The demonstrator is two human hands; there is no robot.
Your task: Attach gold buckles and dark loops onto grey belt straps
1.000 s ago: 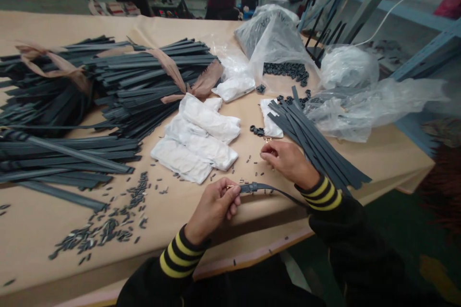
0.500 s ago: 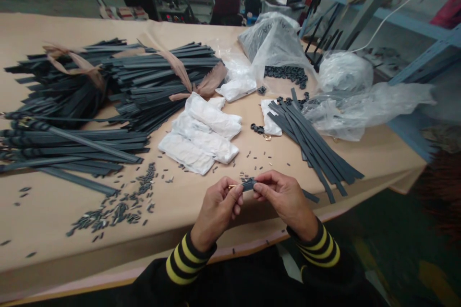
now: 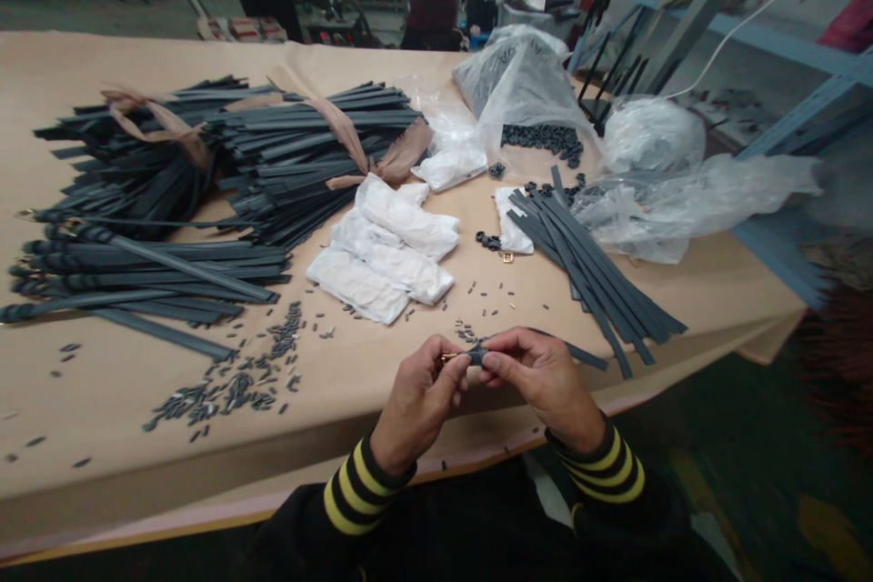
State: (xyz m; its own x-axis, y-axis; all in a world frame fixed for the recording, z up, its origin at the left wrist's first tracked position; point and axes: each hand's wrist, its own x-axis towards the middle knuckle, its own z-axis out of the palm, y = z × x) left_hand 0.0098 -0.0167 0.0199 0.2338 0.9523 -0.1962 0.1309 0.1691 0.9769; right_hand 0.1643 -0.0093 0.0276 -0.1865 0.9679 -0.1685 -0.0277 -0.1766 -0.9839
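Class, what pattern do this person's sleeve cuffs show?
The cuffs show yellow and black stripes, clearest in the head view.

left hand: pinches dark strap | right hand: pinches same strap

The black sleeves end in yellow-striped cuffs.

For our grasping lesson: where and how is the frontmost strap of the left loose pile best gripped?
Probably pinch the strap across its width at its right end, from the near side: it is narrow and that end juts out from the pile.
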